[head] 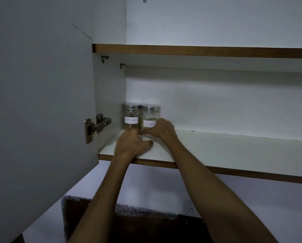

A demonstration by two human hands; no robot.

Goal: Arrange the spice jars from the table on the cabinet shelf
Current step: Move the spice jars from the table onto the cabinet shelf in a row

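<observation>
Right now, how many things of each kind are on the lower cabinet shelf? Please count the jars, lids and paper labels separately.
Glass jars: 2, the cinnamon jar and the fennel jar
Metal lids: 2, one on each jar
White paper labels: 2, one on each jar
Total: 6

The right hand grips the fennel jar; the left hand touches the cinnamon jar's base.

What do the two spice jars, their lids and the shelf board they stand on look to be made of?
Cinnamon jar and fennel jar: clear bodies, probably glass, though plastic can't be ruled out; the contents show through. Lids: shiny brushed metal by their sheen, likely steel. Shelf: smooth white laminate over a brown edge strip, probably laminated board. Labels look like white paper, handwritten.
</observation>
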